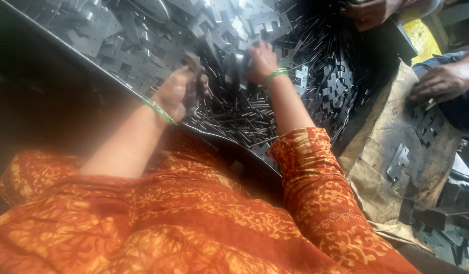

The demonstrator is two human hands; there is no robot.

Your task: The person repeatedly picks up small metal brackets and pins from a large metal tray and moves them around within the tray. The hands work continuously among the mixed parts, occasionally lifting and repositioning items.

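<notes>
While sorting at a heaped tray (67,48), the left hand (174,91) closes around a blurred hinge plate (196,63) and the right hand (261,61) pinches another among loose pins (234,114); firm, separate grips likely keep pieces from snagging.

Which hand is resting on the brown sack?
The co-worker's hand at the right edge. It lies flat on the sack; the other three hands are over the metal parts.
</notes>
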